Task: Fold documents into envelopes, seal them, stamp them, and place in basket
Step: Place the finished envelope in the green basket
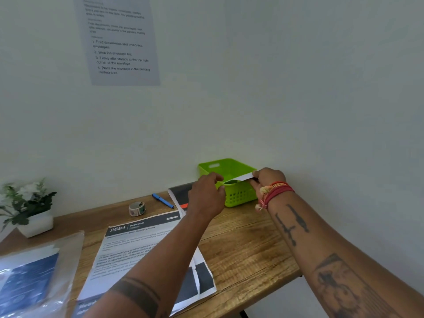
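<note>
As both hands (206,193) (267,177) pinch envelope (241,178) over basket (229,167) | document (142,244) reads "2684 BEDROOM"

Document (137,244) headed "2684 BEDROOM"; wall sheet (119,42): "Seal the envelope flap"

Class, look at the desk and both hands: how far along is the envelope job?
Done: cannot tell whether it is sealed or stamped. In hand: both the left hand and right hand hold a white envelope over the green basket. Left: releasing it; more documents lie unfolded on the desk, beside the stamp roll.
</note>
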A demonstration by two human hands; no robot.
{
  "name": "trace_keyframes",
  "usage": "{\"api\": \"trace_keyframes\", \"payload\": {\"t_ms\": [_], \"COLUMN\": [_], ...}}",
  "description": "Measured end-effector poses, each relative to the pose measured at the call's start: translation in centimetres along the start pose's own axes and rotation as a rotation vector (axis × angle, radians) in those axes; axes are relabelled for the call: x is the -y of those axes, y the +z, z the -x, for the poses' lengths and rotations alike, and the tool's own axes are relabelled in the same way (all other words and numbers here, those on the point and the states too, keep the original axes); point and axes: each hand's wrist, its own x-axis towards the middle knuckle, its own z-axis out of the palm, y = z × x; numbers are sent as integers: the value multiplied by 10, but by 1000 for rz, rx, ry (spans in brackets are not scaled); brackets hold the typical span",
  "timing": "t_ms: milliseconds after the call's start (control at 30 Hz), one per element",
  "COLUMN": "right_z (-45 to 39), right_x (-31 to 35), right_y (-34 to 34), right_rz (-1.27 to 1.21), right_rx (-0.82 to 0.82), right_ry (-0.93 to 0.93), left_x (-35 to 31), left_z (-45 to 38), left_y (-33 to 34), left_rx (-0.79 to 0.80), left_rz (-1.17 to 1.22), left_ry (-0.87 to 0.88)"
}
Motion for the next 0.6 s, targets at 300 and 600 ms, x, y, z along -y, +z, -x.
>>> {"api": "trace_keyframes", "payload": {"t_ms": [300,600], "right_z": [-21,41], "right_x": [-36,-75], "right_y": [7,56], "right_rz": [233,498], "right_rx": [-110,186], "right_ry": [17,-352], "left_x": [25,70], "left_z": [11,41], "left_y": [-15,-60], "left_rx": [10,0], "left_rz": [-44,-186], "left_ry": [-24,-159]}}
